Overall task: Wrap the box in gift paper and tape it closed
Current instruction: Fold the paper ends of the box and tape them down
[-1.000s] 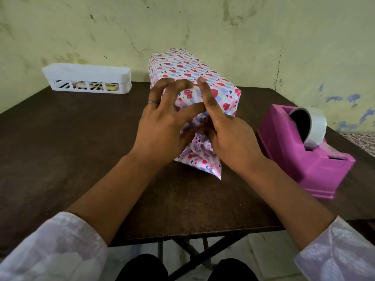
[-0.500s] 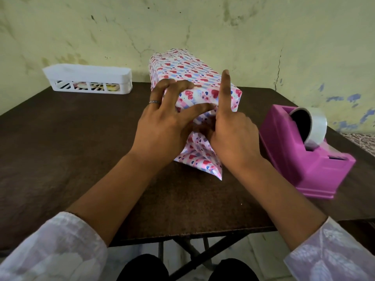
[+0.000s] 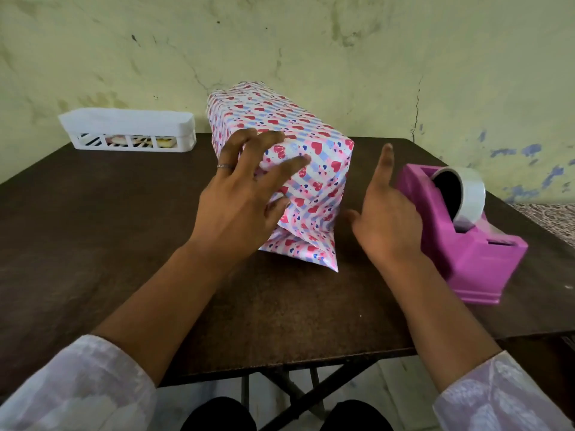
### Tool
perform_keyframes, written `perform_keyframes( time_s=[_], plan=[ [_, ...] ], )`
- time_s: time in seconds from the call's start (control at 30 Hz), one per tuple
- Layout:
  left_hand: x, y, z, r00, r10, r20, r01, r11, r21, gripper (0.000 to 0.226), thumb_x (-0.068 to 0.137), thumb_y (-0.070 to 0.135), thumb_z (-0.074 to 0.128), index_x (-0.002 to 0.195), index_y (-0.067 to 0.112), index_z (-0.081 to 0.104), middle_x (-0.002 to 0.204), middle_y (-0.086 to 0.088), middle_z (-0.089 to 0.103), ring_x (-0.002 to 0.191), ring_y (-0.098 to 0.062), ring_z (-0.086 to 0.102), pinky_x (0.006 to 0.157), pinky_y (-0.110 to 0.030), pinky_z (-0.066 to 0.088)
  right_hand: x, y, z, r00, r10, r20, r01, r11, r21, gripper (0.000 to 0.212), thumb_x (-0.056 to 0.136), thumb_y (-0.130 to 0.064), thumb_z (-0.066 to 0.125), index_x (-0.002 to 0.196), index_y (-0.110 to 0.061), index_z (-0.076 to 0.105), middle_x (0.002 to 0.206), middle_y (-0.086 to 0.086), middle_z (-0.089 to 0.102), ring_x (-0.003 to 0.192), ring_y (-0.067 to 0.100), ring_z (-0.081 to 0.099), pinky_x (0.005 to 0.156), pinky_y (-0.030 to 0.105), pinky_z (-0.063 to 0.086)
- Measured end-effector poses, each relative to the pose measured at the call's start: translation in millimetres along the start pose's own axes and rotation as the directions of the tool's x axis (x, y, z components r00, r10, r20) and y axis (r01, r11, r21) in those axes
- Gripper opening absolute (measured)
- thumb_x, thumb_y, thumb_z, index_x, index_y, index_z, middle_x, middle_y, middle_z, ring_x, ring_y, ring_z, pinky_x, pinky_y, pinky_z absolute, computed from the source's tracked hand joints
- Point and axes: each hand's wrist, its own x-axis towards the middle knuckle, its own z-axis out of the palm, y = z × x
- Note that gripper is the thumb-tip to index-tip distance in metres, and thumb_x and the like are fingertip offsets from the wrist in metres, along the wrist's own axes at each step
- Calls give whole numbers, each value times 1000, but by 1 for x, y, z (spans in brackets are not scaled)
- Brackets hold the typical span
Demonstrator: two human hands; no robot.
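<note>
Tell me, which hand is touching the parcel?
The left hand, with the ring: its spread fingers press the parcel. The right hand hovers open between parcel and tape dispenser, touching neither.

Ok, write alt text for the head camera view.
A person's left hand presses spread fingers on the near end of a box wrapped in heart-print paper on a dark table. The open right hand hangs between the box and a pink tape dispenser. A white basket stands by the wall.

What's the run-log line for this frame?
left hand: fingers pressing paper on wrapped box | right hand: open, free, beside tape dispenser | end flap: untaped
</note>
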Motion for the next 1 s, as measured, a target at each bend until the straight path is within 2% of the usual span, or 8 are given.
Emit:
perform_keyframes(
  time_s=[0.17, 0.23, 0.3, 0.43, 0.57, 0.67, 0.83, 1.0],
  plan=[
    [-7, 3, -4, 921, -380, -80, 312, 846, -432, 72, 86, 42, 60, 146, 26, 22, 149, 1, 16, 141, -22, 19, 110, -47, 33, 7, 6, 6, 936, 39, 349, -212, 855, 474, 63, 84, -16, 67, 139, -19, 37, 128, 3, 55, 104, 17, 58, 86, 37, 52],
    [-6, 4, -5, 767, -638, 73, 541, 581, -608, 77, 85, 60, 52, 147, 34, 14, 153, 3, 13, 141, -20, 21, 111, -51, 29, 6, 1, 4, 907, -8, 422, -311, 665, 679, 44, 89, -7, 56, 131, -18, 48, 128, 0, 56, 109, 13, 57, 90, 32, 50],
    [-2, 4, -6, 605, -721, 337, 678, 244, -693, 89, 71, 82, 41, 145, 45, 6, 156, 5, 15, 140, -22, 26, 111, -53, 27, 7, -2, 5, 878, -38, 477, -378, 555, 741, 46, 91, -2, 49, 135, -15, 46, 128, 0, 57, 113, 12, 56, 95, 31, 48],
    [8, -2, -9, 532, -670, 518, 724, 43, -688, 117, 41, 98, 40, 143, 49, 10, 153, 5, 28, 135, -26, 36, 108, -56, 29, 4, -4, 4, 873, -52, 486, -374, 567, 734, 56, 88, 1, 50, 141, -14, 39, 133, 1, 54, 119, 12, 52, 94, 27, 47],
    [22, 1, -20, 447, -643, 622, 800, -25, -600, 127, 34, 95, 46, 145, 40, 16, 149, -1, 34, 132, -30, 40, 107, -57, 32, -1, -6, -1, 877, -102, 470, -362, 502, 786, 30, 91, -11, 54, 120, -16, 56, 119, -4, 61, 104, 6, 58, 80, 20, 45],
    [31, 2, -33, 352, -617, 704, 839, -126, -529, 107, 54, 79, 54, 145, 34, 19, 146, -7, 36, 128, -37, 42, 102, -61, 36, -3, -5, -8, 870, -106, 482, -400, 420, 814, 20, 91, -22, 57, 108, -14, 62, 109, -3, 65, 101, 8, 60, 86, 23, 46],
    [21, 2, -40, 369, -558, 743, 756, -285, -589, 51, 82, 44, 56, 128, 27, 42, 125, -10, 53, 111, -33, 53, 92, -52, 45, -10, -1, -24, 900, -161, 406, -341, 320, 884, 8, 92, -24, 53, 96, -25, 60, 84, -15, 70, 73, -5, 65, 59, 10, 46],
    [3, 19, -32, 316, -344, 884, 581, -667, -467, 47, 90, 43, 38, 129, 19, 49, 121, -15, 60, 109, -36, 57, 81, -53, 50, -5, -3, -60, 965, -196, 174, -96, 354, 930, 12, 87, -28, 63, 99, -28, 65, 116, 1, 63, 93, 7, 68, 76, 24, 55]
  ],
)
